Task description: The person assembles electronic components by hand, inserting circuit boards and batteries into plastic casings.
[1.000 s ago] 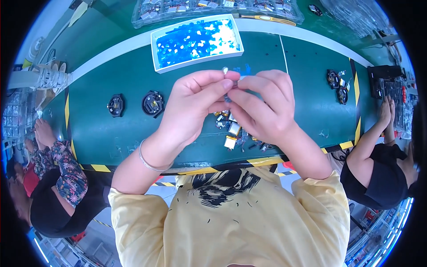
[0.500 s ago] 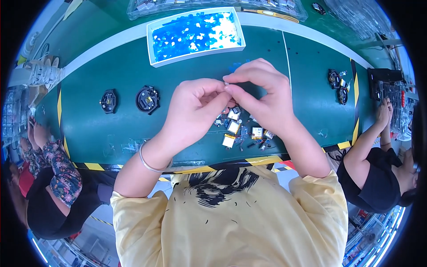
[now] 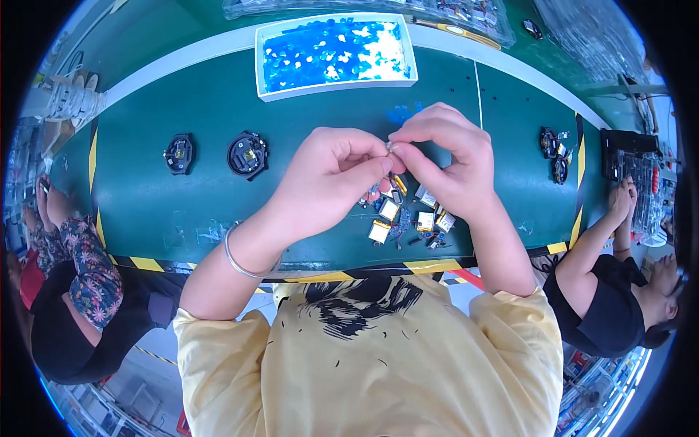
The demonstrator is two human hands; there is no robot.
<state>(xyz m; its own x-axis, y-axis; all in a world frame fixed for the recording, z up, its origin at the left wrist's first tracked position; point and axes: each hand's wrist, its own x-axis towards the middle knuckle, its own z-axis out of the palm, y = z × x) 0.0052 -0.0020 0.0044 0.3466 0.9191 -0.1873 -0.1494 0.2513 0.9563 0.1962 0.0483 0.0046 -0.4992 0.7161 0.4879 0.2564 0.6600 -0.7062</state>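
Note:
Above the table my left hand (image 3: 328,178) and my right hand (image 3: 455,164) meet, both closed in a pinch. A tiny pale piece (image 3: 389,146) shows between their fingertips, too small to name. Small electronic parts peek out under the left fingers; whether that hand holds them or they lie on the table, I cannot tell. Below the hands lies a loose group of small silver battery cells (image 3: 379,231) with yellow edges, mixed with little circuit parts (image 3: 435,240) and wires. Part of this group is hidden behind my hands.
A white box (image 3: 342,89) of blue and white bits stands at the far side. Two round black watch-like housings (image 3: 248,155) lie left, more housings (image 3: 559,170) right. Blue scraps (image 3: 403,114) lie beyond my hands. A yellow-handled brush (image 3: 459,31) rests behind. Co-workers sit on both sides.
The whole view has shifted a little, with the box and housings now further right. Both hands still pinch together at the tiny piece, fingers slightly rearranged.

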